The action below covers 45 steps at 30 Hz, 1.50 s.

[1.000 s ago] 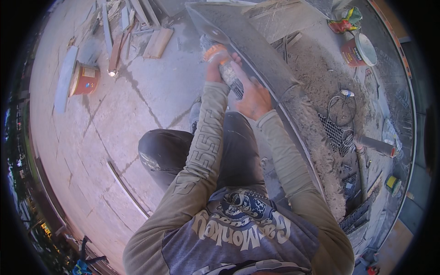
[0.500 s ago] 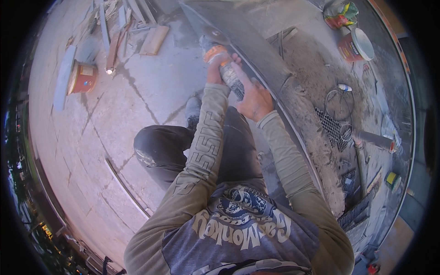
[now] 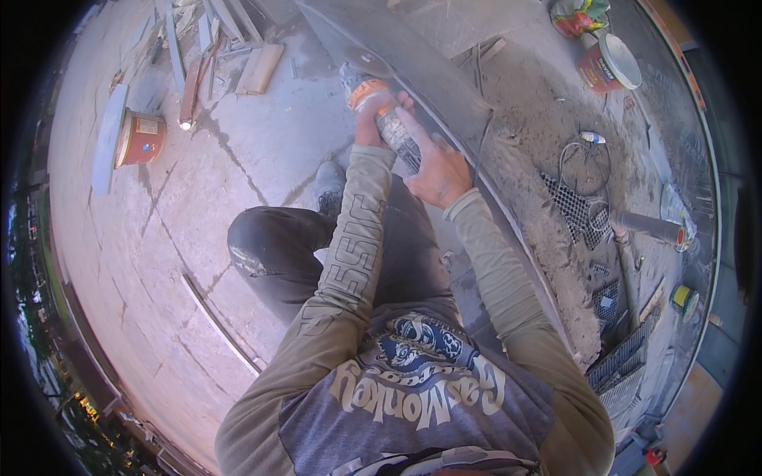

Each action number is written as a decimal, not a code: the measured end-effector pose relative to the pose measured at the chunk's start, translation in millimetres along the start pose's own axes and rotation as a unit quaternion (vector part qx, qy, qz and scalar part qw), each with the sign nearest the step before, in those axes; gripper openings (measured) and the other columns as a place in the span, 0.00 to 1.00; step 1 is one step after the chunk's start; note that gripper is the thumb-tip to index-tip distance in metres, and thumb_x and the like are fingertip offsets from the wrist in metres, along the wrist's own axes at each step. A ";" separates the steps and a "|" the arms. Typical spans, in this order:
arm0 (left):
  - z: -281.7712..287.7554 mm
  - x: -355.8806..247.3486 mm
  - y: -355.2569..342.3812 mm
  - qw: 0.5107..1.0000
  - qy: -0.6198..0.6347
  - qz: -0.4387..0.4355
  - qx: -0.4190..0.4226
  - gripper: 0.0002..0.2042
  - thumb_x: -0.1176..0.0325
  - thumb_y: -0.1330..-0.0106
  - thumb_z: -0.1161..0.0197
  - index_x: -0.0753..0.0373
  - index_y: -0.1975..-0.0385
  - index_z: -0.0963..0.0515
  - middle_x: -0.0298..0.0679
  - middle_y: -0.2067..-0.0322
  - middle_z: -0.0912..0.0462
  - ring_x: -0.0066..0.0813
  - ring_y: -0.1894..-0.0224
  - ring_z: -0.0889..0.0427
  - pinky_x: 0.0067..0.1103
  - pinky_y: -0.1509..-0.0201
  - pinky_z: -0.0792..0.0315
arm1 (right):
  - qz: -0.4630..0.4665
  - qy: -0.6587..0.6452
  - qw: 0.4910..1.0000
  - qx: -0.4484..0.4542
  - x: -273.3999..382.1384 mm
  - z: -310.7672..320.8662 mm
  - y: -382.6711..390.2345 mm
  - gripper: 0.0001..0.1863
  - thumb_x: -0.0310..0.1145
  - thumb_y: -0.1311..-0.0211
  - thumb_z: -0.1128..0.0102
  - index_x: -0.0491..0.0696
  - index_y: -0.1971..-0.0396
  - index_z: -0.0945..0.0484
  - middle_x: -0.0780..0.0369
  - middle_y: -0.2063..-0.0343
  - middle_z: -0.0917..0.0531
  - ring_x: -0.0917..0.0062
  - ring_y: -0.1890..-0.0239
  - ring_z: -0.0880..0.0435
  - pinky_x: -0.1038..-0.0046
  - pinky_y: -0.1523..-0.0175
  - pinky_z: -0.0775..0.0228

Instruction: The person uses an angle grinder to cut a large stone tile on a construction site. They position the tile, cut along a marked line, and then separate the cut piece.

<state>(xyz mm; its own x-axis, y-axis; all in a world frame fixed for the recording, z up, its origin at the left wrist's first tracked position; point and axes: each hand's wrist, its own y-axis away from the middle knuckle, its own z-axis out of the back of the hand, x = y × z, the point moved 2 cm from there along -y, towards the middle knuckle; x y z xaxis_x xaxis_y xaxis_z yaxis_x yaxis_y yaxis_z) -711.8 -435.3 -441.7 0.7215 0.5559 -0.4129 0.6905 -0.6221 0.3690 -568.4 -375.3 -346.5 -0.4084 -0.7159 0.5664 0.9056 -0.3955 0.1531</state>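
Observation:
An angle grinder with an orange collar and a dusty grey body lies between my two hands. My left hand is wrapped round its front part, just behind the head. Around the rear of the body, my right hand is closed, with the index finger stretched along it. The grinder's disc is at the face of a grey slab near its edge; whether it touches cannot be made out. Blur and dust soften the outline of the disc.
On the left, a red-brown bucket stands beside a pale board. Wood offcuts lie at the far left. Beyond the slab are rubble, black plastic mesh, a dark pipe and a white-rimmed bucket.
The grinder and both hands have shifted slightly left in the picture, and the view has tilted a little. My grip looks the same. The dust haze around the disc is thinner.

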 end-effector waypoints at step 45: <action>-1.4 63.3 56.8 0.999 0.006 0.048 0.005 0.20 0.67 0.36 0.37 0.69 0.48 0.32 0.53 0.57 0.17 0.49 0.56 0.14 0.40 0.48 0.17 | -0.019 -0.038 0.999 0.010 -35.1 14.5 83.9 0.54 0.28 0.53 0.34 0.75 0.24 0.47 0.47 0.54 0.19 0.48 0.52 0.16 0.53 0.48 0.23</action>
<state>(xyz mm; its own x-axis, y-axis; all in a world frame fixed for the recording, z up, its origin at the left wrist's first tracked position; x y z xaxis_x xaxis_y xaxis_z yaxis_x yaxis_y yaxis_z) -626.8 -434.7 -445.7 0.7847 0.5006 -0.3655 0.6180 -0.6776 0.3987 -476.4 -375.0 -341.8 -0.4339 -0.6538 0.6199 0.8917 -0.4101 0.1916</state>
